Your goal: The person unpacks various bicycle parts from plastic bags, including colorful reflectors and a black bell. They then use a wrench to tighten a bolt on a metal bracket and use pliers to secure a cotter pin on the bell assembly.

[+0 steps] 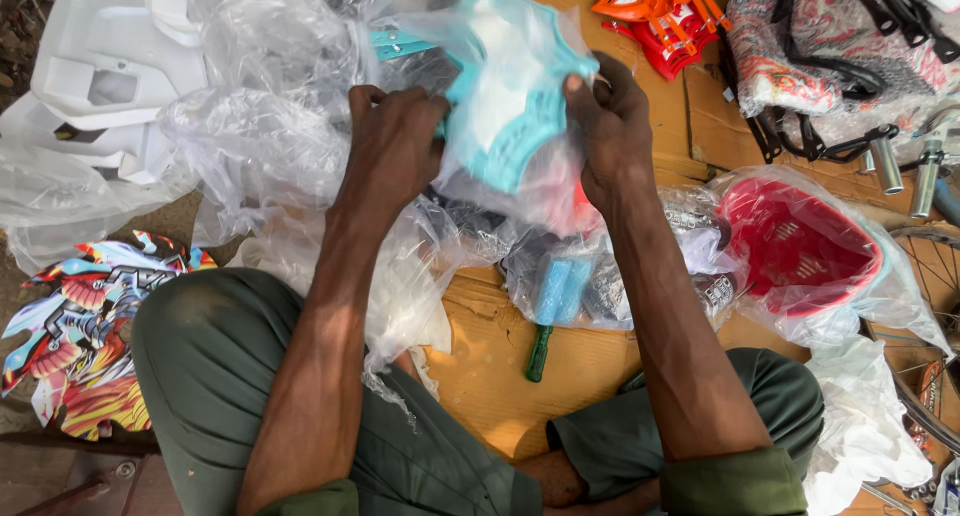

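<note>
Both hands held a turquoise plastic part [510, 96] still wrapped in a clear plastic bag [500, 36], raised above the cardboard sheet [500, 356] on the floor, towards the far middle of the scene. The left hand [395, 141] had its grip pressed together on the part's left edge through the film; the right hand [610, 126] pinched the right edge near the top, fingers curled tight.

The thin film looked slippery, so the part could have slid out of either pinch and dropped onto the wrapped pieces just below, among them a light blue piece in a bag [562, 288]. Pulling hard at the wrap might have torn it suddenly and jerked the part loose. The loose bags piled near the left knee [210, 356] could have snagged an arm. A green-handled tool [539, 354] lay near on the cardboard, and a red basket in a bag [800, 246] sat to the right, well apart.
</note>
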